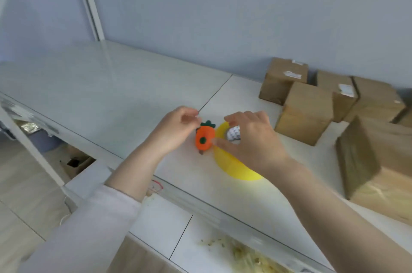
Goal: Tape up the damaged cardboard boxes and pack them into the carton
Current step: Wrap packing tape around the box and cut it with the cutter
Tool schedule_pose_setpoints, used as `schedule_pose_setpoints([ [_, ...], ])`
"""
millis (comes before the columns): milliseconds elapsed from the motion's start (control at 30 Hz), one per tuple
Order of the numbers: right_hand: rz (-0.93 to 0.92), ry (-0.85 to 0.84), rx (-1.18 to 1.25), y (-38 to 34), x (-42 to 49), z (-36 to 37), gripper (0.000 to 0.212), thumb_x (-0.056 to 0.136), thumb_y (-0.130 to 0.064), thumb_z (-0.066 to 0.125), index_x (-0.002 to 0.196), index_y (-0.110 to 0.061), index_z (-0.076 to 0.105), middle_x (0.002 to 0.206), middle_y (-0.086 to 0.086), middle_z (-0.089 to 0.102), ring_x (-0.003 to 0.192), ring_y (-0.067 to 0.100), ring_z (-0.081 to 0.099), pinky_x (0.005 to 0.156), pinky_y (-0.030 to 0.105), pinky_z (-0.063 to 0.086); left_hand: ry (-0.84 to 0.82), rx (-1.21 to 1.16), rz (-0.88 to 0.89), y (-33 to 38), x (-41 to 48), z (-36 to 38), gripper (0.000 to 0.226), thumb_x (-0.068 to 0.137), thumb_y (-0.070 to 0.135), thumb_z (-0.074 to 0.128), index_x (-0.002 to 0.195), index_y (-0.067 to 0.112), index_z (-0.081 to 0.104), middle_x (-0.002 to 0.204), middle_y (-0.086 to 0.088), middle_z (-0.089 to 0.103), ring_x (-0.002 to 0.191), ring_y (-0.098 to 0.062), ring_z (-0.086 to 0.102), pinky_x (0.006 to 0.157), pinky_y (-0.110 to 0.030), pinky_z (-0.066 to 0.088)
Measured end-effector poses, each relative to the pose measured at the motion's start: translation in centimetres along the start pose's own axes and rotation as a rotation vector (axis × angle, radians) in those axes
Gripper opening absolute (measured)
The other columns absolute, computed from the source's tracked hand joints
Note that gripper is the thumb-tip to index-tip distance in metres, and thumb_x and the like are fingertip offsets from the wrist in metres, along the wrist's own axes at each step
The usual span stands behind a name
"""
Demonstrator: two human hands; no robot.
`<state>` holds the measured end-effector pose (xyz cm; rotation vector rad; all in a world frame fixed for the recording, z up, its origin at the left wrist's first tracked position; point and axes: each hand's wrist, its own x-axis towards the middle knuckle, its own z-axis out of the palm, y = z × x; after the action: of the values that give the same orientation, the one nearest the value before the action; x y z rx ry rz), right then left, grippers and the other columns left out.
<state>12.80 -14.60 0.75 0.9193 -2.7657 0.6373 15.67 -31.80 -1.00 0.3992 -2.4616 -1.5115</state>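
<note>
A yellow tape roll (231, 167) stands over the white table, and my right hand (252, 139) grips it by the rim. An orange carrot-shaped cutter (204, 138) with a green top sits at the roll's left edge. My left hand (178, 128) pinches something thin just above the cutter; what it pinches is too small to make out. Several small brown cardboard boxes (305, 112) stand at the back right. A larger brown carton (376, 168) with a raised flap sits at the right edge.
The white table (111, 94) runs to the far left, against a grey wall. A metal frame post (29, 145) rises at the left, with a bin and a box on the floor below. Pale shredded filler (245, 257) lies on a lower shelf in front.
</note>
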Motion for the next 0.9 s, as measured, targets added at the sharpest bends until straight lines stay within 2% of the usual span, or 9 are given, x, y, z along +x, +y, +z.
schedule_pose_setpoints([
  [167, 0.074, -0.258, -0.057, -0.4, 4.7, 2.3, 0.066, 0.085, -0.051, 0.055, 0.142, -0.024, 0.035, 0.137, -0.003, 0.049, 0.139, 0.023, 0.016, 0.108, 0.031, 0.021, -0.045, 0.006, 0.004, -2.4, 0.1, -0.6, 0.024, 0.093, 0.027, 0.054, 0.116, 0.023, 0.056, 0.105, 0.013, 0.058, 0.098, -0.005, 0.055, 0.081, -0.018, 0.037],
  [267, 0.09, -0.402, -0.187, -0.8, 6.7, 3.1, 0.063, 0.085, -0.052, 0.056, 0.139, -0.025, 0.039, 0.132, -0.001, 0.054, 0.131, 0.026, 0.034, 0.104, 0.034, 0.033, 0.008, -0.057, 0.028, -3.4, 0.2, -1.0, 0.013, 0.092, 0.026, 0.055, 0.106, 0.026, 0.056, 0.094, 0.023, 0.056, 0.091, 0.003, 0.054, 0.073, -0.007, 0.038],
  [400, 0.108, -0.343, -0.059, -0.8, 7.1, 2.5, 0.047, 0.08, -0.044, 0.067, 0.121, -0.023, 0.059, 0.117, 0.0, 0.062, 0.107, 0.017, 0.055, 0.089, 0.029, 0.045, 0.072, -0.156, 0.025, -4.1, 0.1, -1.6, 0.011, 0.092, 0.021, 0.054, 0.101, 0.028, 0.055, 0.103, 0.015, 0.062, 0.096, 0.005, 0.056, 0.074, -0.003, 0.04],
  [500, 0.08, -0.258, 0.144, -0.1, 6.3, 1.8, 0.037, 0.081, -0.034, 0.069, 0.114, -0.017, 0.064, 0.106, 0.001, 0.065, 0.094, 0.013, 0.054, 0.079, 0.022, 0.041, 0.079, -0.205, 0.011, -4.0, 0.2, -2.0, 0.022, 0.094, 0.008, 0.045, 0.1, 0.029, 0.05, 0.107, 0.009, 0.063, 0.103, -0.01, 0.059, 0.084, -0.027, 0.047],
  [567, 0.08, -0.186, 0.253, 0.3, 5.8, 1.3, 0.031, 0.083, -0.03, 0.069, 0.109, -0.015, 0.065, 0.096, 0.0, 0.064, 0.089, 0.015, 0.054, 0.073, 0.021, 0.04, 0.089, -0.248, 0.01, -3.5, 0.2, -2.0, 0.026, 0.094, 0.004, 0.041, 0.106, 0.025, 0.049, 0.107, 0.008, 0.061, 0.105, -0.013, 0.058, 0.086, -0.032, 0.047],
  [700, 0.111, -0.021, 0.503, 1.4, 4.8, -0.8, 0.019, 0.084, -0.028, 0.067, 0.099, -0.017, 0.065, 0.085, -0.002, 0.062, 0.074, 0.008, 0.053, 0.062, 0.013, 0.04, -0.012, -0.314, 0.005, -1.7, -0.1, -0.5, 0.034, 0.092, 0.002, 0.044, 0.118, 0.024, 0.048, 0.117, 0.006, 0.057, 0.107, -0.008, 0.057, 0.087, -0.02, 0.045],
  [733, 0.115, 0.009, 0.574, 1.8, 4.4, -1.5, 0.017, 0.084, -0.027, 0.067, 0.098, -0.017, 0.065, 0.083, -0.003, 0.063, 0.072, 0.007, 0.053, 0.062, 0.014, 0.04, -0.069, -0.327, -0.004, -1.1, -0.2, 0.1, 0.037, 0.092, 0.004, 0.046, 0.122, 0.024, 0.047, 0.122, 0.006, 0.056, 0.108, -0.007, 0.057, 0.087, -0.017, 0.045],
  [833, 0.137, 0.089, 0.78, 2.9, 3.1, -3.4, 0.009, 0.084, -0.025, 0.066, 0.092, -0.021, 0.066, 0.079, -0.007, 0.066, 0.069, -0.001, 0.058, 0.064, 0.01, 0.045, -0.235, -0.464, -0.075, 0.8, -0.9, 2.7, 0.042, 0.089, 0.024, 0.061, 0.128, 0.028, 0.046, 0.133, 0.005, 0.05, 0.113, -0.01, 0.056, 0.103, -0.032, 0.042],
  [900, 0.162, 0.142, 0.88, 3.6, 2.2, -4.3, 0.012, 0.082, -0.025, 0.066, 0.093, -0.02, 0.065, 0.083, -0.005, 0.068, 0.074, 0.001, 0.062, 0.071, 0.014, 0.05, -0.299, -0.443, -0.043, 2.2, -1.2, 4.6, 0.051, 0.083, 0.041, 0.066, 0.128, 0.033, 0.045, 0.135, 0.013, 0.046, 0.121, -0.005, 0.049, 0.104, -0.028, 0.038],
])
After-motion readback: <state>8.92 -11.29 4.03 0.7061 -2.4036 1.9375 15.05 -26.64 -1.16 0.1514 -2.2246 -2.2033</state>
